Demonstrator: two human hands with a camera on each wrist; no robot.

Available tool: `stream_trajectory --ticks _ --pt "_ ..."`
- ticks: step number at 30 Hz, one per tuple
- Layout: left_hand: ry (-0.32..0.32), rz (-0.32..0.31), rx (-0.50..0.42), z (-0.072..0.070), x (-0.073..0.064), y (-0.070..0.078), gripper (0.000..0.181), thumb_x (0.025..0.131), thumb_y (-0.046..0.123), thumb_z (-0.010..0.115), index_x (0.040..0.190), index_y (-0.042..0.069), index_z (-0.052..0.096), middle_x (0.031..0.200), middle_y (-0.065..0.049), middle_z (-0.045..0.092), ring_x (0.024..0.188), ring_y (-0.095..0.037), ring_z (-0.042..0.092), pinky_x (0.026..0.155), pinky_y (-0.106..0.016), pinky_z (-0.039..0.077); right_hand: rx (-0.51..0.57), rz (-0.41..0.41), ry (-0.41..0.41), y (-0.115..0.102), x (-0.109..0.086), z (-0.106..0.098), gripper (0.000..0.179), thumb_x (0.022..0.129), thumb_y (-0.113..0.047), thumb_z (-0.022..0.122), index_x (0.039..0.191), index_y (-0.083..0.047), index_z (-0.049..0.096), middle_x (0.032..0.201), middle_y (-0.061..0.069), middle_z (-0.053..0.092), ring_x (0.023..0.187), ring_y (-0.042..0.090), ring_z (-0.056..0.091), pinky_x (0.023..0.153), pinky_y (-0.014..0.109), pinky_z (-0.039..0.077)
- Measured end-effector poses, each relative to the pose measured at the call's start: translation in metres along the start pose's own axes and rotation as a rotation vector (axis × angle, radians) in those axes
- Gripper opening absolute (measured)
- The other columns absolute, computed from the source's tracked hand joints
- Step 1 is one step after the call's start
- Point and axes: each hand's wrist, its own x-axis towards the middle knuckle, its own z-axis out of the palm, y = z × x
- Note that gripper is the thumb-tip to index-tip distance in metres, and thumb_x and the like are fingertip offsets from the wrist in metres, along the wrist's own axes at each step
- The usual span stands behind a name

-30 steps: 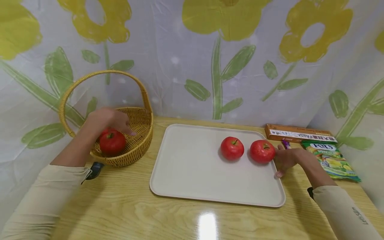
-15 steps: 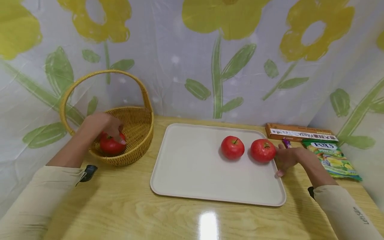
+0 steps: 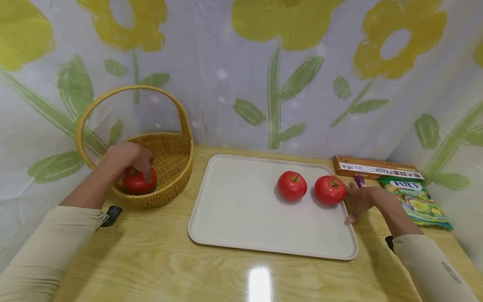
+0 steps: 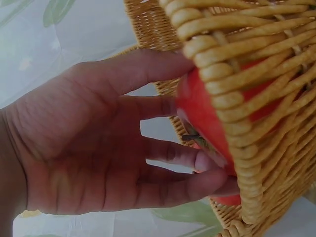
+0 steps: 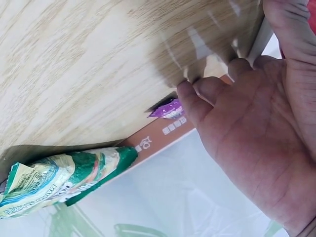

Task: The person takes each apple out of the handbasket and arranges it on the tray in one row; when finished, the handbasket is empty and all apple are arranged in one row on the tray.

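In the head view, my left hand [image 3: 133,158] reaches into a wicker basket [image 3: 171,186] at the left and grips a red apple [image 3: 137,183]. The left wrist view shows thumb and fingers around the apple [image 4: 197,108], with its stem toward the palm; the basket rim [image 4: 224,103] covers part of it. Another red piece [image 4: 228,200] shows below. My right hand [image 3: 362,200] rests at the right edge of a white tray [image 3: 241,214], fingers relaxed and fingertips down by the table. Two apples lie on the tray, one [image 3: 292,186] left of the other [image 3: 330,190], which is close to that hand.
An orange pasta box [image 3: 377,167] lies along the back wall at the right. In front of it are a green Fox's candy bag [image 3: 416,201] and a small purple packet [image 3: 359,181]. The basket's tall handle [image 3: 130,88] arches over its opening. A flowered sheet [image 3: 211,84] hangs behind.
My left hand has come down and slightly left from above the basket's contents onto the front apple and taken hold of it. The right hand and tray have stayed put.
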Motion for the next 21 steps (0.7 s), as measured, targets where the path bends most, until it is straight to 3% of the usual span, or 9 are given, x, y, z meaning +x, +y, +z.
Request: stream_trajectory --ticks 3,8,13,18,21 --pt "0.01 0.01 0.027 -0.003 -0.001 -0.001 0.047 0.084 0.038 0.079 0.114 0.008 0.061 0.098 -0.013 0.06 0.081 -0.024 0.061 0.058 -0.031 0.053 0.003 0.007 0.0 -0.001 0.0 -0.002 0.141 0.068 -0.057 0.089 0.159 0.014 0.008 0.157 0.054 -0.002 0.145 0.075 0.002 0.112 0.087 0.016" --pt "-0.024 0.034 0.021 -0.001 0.003 -0.003 0.073 0.083 0.045 0.084 0.135 0.003 0.054 0.113 -0.017 0.059 0.087 -0.026 0.061 0.063 -0.033 0.055 -0.001 0.009 0.007 0.0 0.001 -0.002 0.139 0.069 -0.057 0.088 0.16 0.012 0.009 0.158 0.053 -0.002 0.147 0.073 0.0 0.113 0.087 0.015" --pt "-0.068 0.033 -0.06 0.005 0.006 -0.007 0.094 0.083 0.042 0.086 0.151 -0.001 0.038 0.125 -0.024 0.053 0.09 -0.03 0.06 0.063 -0.037 0.058 0.001 0.01 0.008 -0.002 0.002 -0.001 0.137 0.071 -0.057 0.087 0.162 0.009 0.009 0.159 0.052 -0.005 0.147 0.073 -0.001 0.113 0.087 0.015" --pt "-0.025 -0.006 -0.077 0.005 -0.002 -0.004 0.099 0.081 0.042 0.086 0.157 0.003 0.036 0.132 -0.023 0.051 0.092 -0.028 0.057 0.062 -0.035 0.055 0.029 0.024 0.008 -0.001 -0.002 0.0 0.138 0.07 -0.056 0.088 0.163 0.008 0.009 0.16 0.05 -0.007 0.148 0.071 -0.003 0.113 0.087 0.012" --pt "0.035 -0.043 -0.084 0.003 -0.013 -0.003 0.088 0.078 0.044 0.085 0.149 0.01 0.047 0.128 -0.02 0.053 0.089 -0.028 0.057 0.061 -0.034 0.054 0.038 0.022 0.009 -0.001 -0.003 0.0 0.139 0.069 -0.057 0.088 0.163 0.007 0.009 0.16 0.05 -0.007 0.148 0.071 -0.005 0.113 0.088 0.01"
